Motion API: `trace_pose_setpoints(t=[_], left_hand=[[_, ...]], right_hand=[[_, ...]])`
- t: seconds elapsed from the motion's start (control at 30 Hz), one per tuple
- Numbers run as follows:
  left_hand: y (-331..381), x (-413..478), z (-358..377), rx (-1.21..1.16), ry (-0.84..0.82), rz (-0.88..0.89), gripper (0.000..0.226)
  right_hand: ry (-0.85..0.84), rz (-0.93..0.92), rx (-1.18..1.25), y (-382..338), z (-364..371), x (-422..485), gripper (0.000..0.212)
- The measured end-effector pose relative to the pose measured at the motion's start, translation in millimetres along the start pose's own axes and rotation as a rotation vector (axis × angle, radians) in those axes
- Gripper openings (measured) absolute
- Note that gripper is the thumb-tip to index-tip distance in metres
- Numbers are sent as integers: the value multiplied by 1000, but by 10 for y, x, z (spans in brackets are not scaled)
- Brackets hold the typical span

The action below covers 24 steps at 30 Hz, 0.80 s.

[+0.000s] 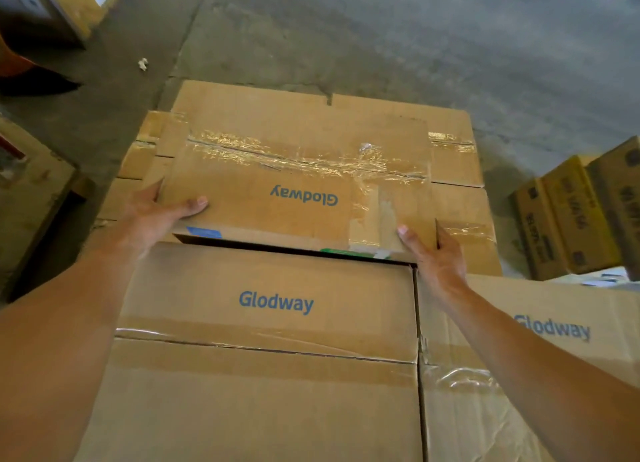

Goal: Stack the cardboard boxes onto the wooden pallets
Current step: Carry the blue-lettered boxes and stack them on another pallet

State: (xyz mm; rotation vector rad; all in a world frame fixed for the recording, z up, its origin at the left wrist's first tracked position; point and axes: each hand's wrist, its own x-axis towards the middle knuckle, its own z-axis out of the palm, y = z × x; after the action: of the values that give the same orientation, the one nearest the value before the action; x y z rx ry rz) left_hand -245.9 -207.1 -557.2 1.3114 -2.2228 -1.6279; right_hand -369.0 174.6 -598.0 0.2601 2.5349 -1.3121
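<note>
**Desk:** Where's the box you're working?

**Operator:** I have the taped box (294,184) out in front of me, just past the near box (270,323), with its "Glodway" print upside down to me. It sits over a far layer of boxes (457,163); I can't tell whether its underside touches them.

**Desk:** And the grip?

**Operator:** My left hand (156,215) clasps the left edge, thumb flat on top and fingers wrapped round the side. My right hand (436,257) does the same at the near right corner (thumb on the tape patch, fingers curled over the right edge).

**Desk:** Edges?

**Operator:** The taped box's near edge runs along the near box's far edge, with a thin dark gap between them. Its far edge stops short of the far layer's far edge. The layer shows past it on both sides, more on the right. A right-hand box (540,333) butts against the near box, side to side.

**Desk:** Room to move?

**Operator:** Bare concrete floor (381,38) lies beyond the far layer. Yellowish cartons (571,219) stand on the right, near the stack but apart from it. On the left there's flat cardboard (31,184). A carton (69,0) sits at the far left, and a paper scrap (142,64) lies on the floor.
</note>
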Motion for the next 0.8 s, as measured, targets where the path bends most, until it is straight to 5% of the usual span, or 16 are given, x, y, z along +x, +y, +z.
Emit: trace_pose_setpoints(t=[0.2,0.53,0.8], left_hand=[[-136,36,6,44,-32,-62,96],[-168,13,-19,251,-8,-111,69],[-262,96,29,538,160,-89,111]], right_hand=[[7,-30,-255,-1,192,84,69],[-15,-56,-559,7,259,57,78],[-92,29,-681,-3,273,79,88]])
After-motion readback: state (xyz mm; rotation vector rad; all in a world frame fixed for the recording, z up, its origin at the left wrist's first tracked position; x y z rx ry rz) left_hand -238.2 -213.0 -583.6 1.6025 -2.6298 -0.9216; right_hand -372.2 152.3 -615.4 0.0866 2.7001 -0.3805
